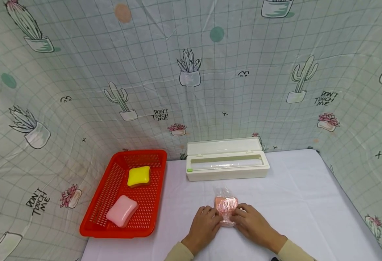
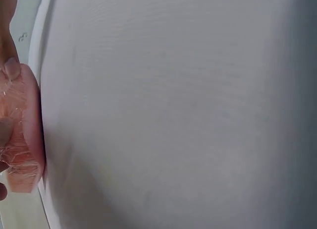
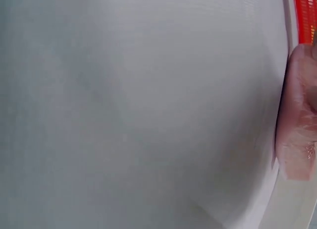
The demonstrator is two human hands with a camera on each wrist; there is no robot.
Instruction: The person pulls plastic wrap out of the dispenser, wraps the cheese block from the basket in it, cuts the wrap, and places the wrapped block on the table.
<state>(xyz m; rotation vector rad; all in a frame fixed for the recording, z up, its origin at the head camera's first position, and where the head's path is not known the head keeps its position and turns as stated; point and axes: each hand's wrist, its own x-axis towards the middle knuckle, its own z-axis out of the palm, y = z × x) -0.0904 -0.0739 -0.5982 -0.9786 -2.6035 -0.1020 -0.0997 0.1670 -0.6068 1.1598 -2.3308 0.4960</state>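
An orange-pink soap bar (image 1: 226,203) in crinkled clear plastic film lies on the white-covered table, and some film (image 1: 222,191) sticks out past its far end. My left hand (image 1: 204,225) holds the wrapped bar from the left, fingers bent at its near part. From the right, my right hand (image 1: 253,224) holds it the same way, fingertips on the film. In the left wrist view, fingertips touch the film on the soap's (image 2: 32,120) upper face. The right wrist view shows only the soap's (image 3: 291,125) side at the edge, with most of that hand cut off.
Behind the soap stands a white cling film box (image 1: 228,174), lid raised, a roll inside. At the left is a red plastic basket (image 1: 158,203) with a yellow soap bar (image 1: 138,176) and a pink soap bar (image 1: 122,211). A patterned cloth (image 1: 210,98) hangs round the table.
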